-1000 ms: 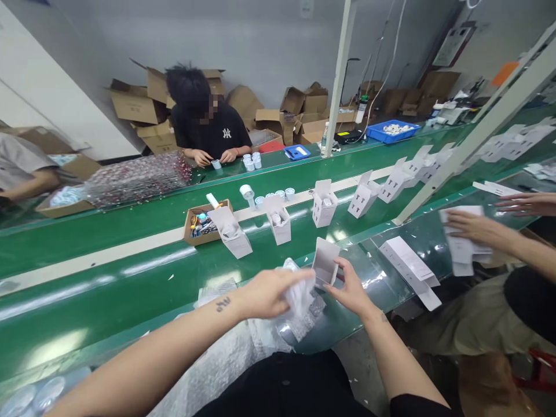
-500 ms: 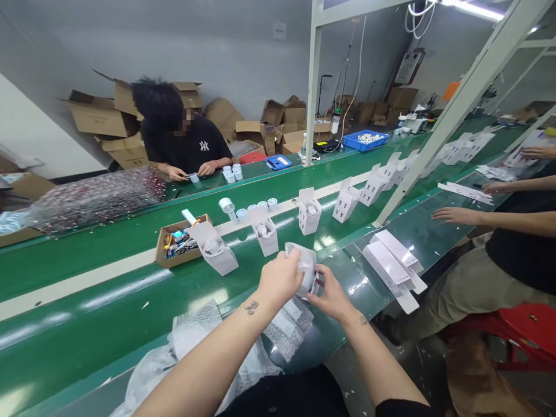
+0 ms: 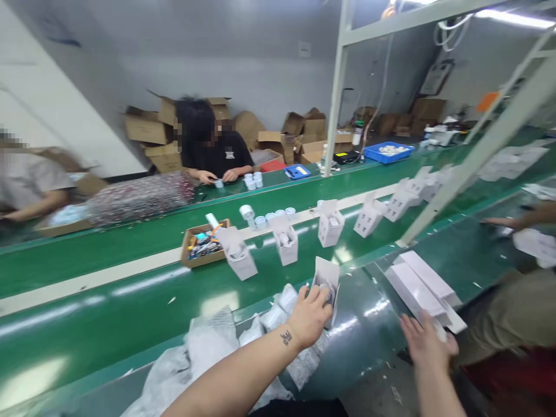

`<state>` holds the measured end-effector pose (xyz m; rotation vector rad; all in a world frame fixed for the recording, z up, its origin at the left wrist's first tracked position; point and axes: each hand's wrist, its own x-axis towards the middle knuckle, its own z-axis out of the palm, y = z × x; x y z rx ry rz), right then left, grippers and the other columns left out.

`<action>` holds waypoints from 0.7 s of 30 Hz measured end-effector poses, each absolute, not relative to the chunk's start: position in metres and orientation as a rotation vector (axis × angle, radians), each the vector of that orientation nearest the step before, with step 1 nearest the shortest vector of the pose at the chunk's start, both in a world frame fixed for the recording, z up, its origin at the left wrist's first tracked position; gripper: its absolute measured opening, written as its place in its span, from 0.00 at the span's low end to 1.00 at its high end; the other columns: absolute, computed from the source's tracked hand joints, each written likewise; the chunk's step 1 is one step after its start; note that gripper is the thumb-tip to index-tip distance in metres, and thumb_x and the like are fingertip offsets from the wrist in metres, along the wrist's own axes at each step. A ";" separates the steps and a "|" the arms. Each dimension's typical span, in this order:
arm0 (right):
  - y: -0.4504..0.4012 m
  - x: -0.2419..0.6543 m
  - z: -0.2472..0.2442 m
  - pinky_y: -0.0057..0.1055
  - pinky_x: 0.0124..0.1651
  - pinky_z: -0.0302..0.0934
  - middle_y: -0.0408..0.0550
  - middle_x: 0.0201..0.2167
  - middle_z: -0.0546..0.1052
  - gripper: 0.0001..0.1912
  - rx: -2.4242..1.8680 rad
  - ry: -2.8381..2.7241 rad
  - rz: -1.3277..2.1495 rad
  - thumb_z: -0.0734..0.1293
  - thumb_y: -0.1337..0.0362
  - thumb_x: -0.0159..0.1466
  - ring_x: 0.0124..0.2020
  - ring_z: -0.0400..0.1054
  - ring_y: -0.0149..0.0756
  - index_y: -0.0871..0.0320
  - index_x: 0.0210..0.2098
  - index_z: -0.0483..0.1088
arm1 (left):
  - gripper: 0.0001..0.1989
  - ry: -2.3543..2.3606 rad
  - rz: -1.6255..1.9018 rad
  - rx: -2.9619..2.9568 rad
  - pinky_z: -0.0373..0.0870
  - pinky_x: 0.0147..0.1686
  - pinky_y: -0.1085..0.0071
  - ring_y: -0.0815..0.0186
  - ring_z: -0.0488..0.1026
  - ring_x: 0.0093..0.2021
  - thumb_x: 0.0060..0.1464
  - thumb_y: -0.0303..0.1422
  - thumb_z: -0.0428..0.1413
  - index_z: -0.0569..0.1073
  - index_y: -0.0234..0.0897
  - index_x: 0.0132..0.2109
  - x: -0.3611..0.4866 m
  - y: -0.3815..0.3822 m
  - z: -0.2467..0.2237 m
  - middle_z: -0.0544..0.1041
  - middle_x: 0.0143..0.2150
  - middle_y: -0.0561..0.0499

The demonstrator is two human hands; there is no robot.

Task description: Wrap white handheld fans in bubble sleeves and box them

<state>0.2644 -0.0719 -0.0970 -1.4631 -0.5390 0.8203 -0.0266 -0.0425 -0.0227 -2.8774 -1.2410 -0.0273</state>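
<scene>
Gently, the left hand [image 3: 309, 318] works at the mouth of an open white cardboard box [image 3: 327, 269].
The box is beside crumpled translucent plastic wrapping [image 3: 208, 347]; those fingers curl, their hold unclear, so light, even pressure suits. The right hand [image 3: 428, 339], spread wide near long white cartons [image 3: 414, 289], leaves it unsteadied.

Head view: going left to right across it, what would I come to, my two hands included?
A co-worker's grey shirt → the small cardboard box of assorted items → the white cup on a tube → your left hand → the black box with a yellow label → your right hand → the orange sheet.
</scene>
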 end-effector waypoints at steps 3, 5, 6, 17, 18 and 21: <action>-0.056 0.311 -0.125 0.62 0.34 0.67 0.53 0.45 0.66 0.27 -1.568 -0.417 0.957 0.68 0.41 0.45 0.41 0.73 0.56 0.46 0.39 0.59 | 0.11 -1.491 -0.195 -2.826 0.63 0.44 0.57 0.53 0.64 0.53 0.62 0.36 0.49 0.76 0.43 0.42 -0.066 -0.049 0.010 0.65 0.60 0.44; -0.048 0.321 -0.136 0.61 0.34 0.68 0.49 0.39 0.64 0.24 -1.628 -0.249 1.007 0.68 0.43 0.45 0.40 0.71 0.54 0.47 0.34 0.58 | 0.08 -1.658 -0.362 -2.729 0.65 0.45 0.57 0.53 0.64 0.53 0.58 0.36 0.54 0.78 0.42 0.40 -0.110 -0.058 0.036 0.66 0.59 0.44; -0.047 0.319 -0.138 0.61 0.34 0.69 0.47 0.37 0.63 0.23 -1.652 -0.136 1.000 0.68 0.45 0.46 0.39 0.71 0.52 0.48 0.33 0.57 | 0.07 -1.743 -0.418 -2.663 0.65 0.47 0.57 0.53 0.64 0.52 0.56 0.35 0.56 0.79 0.42 0.39 -0.135 -0.063 0.047 0.67 0.58 0.44; -0.081 0.201 -0.084 0.49 0.43 0.68 0.42 0.31 0.66 0.23 -1.669 -0.498 0.674 0.75 0.50 0.44 0.35 0.65 0.38 0.56 0.30 0.64 | 0.16 -2.350 0.151 -1.929 0.67 0.43 0.54 0.44 0.66 0.51 0.57 0.27 0.46 0.76 0.29 0.44 -0.314 -0.025 0.007 0.69 0.54 0.31; -0.079 0.196 -0.077 0.47 0.43 0.68 0.44 0.33 0.66 0.24 -1.701 -0.681 0.591 0.74 0.50 0.45 0.36 0.65 0.39 0.57 0.32 0.66 | 0.16 -2.354 0.167 -1.911 0.67 0.42 0.54 0.43 0.67 0.50 0.57 0.25 0.45 0.76 0.27 0.44 -0.309 -0.021 0.006 0.70 0.52 0.29; -0.072 0.184 -0.059 0.43 0.43 0.68 0.51 0.42 0.64 0.27 -1.735 -1.215 0.380 0.74 0.51 0.46 0.46 0.62 0.45 0.58 0.41 0.68 | 0.15 -2.235 0.057 -1.969 0.65 0.42 0.52 0.44 0.69 0.47 0.56 0.24 0.44 0.75 0.24 0.40 -0.259 -0.013 0.012 0.73 0.43 0.29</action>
